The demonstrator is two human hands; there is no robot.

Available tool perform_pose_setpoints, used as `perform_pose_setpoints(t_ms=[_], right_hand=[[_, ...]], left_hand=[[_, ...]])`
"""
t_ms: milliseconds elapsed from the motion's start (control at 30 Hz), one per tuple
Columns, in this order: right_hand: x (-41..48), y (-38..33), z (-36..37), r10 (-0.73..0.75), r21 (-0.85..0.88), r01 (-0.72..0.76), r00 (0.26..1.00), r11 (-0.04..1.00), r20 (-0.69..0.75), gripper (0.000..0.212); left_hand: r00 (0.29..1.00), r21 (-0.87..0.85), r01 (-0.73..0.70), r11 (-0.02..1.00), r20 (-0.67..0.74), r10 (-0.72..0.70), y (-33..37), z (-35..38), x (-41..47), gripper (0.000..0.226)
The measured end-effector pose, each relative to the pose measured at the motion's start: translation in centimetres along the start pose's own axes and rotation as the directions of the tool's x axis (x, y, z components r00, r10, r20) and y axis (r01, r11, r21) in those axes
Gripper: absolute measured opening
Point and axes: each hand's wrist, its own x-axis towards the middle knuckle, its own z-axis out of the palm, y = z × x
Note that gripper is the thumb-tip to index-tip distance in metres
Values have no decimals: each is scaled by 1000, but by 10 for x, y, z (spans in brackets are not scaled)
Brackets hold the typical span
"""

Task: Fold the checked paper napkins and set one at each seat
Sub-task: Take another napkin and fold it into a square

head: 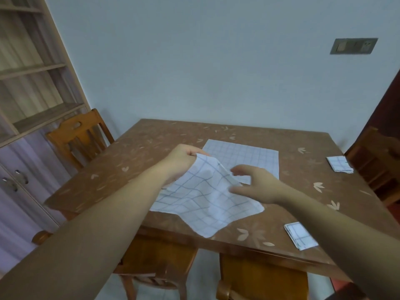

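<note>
over the table [134, 161], left hand [183, 162] pinches unmarked napkin [203, 195]; right hand [257, 182] spread loose.

One white, blue-checked napkin [203, 198] hangs unfolded and rumpled, lifted at its far corner; another lies flat [249, 156] beyond it (two folded squares [302, 236] [339, 163] sit rightward).

the napkins [242, 158] are white with a thin blue-grey check. the bench [151, 144] is brown, scattered with pale leaf motifs. the chairs [80, 139] are orange-brown wood, the wall [194, 61] pale blue-grey.
</note>
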Motion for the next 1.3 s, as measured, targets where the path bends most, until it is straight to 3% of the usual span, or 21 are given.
perform_pose_setpoints(t_ms=[100, 167, 333, 467, 500, 600, 700, 800, 900, 1033, 1100, 1200, 1267, 1300], right_hand=[[13, -33, 16, -98, 127, 108, 992, 986, -82, 29], [17, -38, 16, -100, 174, 115, 991, 978, -93, 26], [16, -29, 11, -74, 292, 93, 994, 952, -77, 25], [18, -23, 9, -13, 378, 54, 994, 924, -111, 21], [18, -23, 8, -7, 383, 48, 994, 922, -108, 21], [16, -25, 5, -14, 408, 59, 993, 911, -114, 16], [15, -31, -2, -26, 448, 83, 991, 890, -132, 16], [16, -37, -8, -59, 401, 118, 986, 908, -156, 32], [11, -42, -23, -112, 386, 168, 980, 907, -163, 30], [-2, -34, -51, -131, 487, 229, 965, 843, -227, 26], [-8, -28, -62, -92, 554, 240, 955, 797, -281, 23], [-16, -22, -73, -26, 616, 226, 949, 755, -315, 17], [-21, -18, -77, -6, 625, 185, 961, 759, -277, 12], [-22, -16, -79, 18, 643, 173, 960, 746, -279, 14]], left_hand=[[996, 162, -28, 986, 86, 15, 6, 3, 2, 37], [995, 200, -60, 978, 95, 41, 8, 2, 1, 29], [1000, 23, -4, 1000, 29, 4, 8, -8, -5, 11], [996, -10, 72, 997, 50, -72, 9, -14, -6, 65], [997, 25, 41, 999, 61, -42, 8, -14, -6, 60], [997, 125, -43, 991, 69, 34, 8, -11, -7, 13], [991, 191, -114, 975, 95, 97, 13, -8, -6, 10], [979, 235, -190, 953, 115, 167, 20, -6, -6, 11], [976, 227, -213, 951, 97, 195, 25, -13, -7, 18], [991, 452, -95, 887, 130, 40, 22, -42, -11, 23], [992, 477, -31, 878, 121, -31, 16, -53, -13, 21], [1000, 297, 6, 955, 27, -14, 13, -55, -16, 15], [997, -20, -36, 999, -62, 35, 18, -49, -20, 8], [994, -226, -62, 972, -98, 40, 20, -46, -21, 12]])
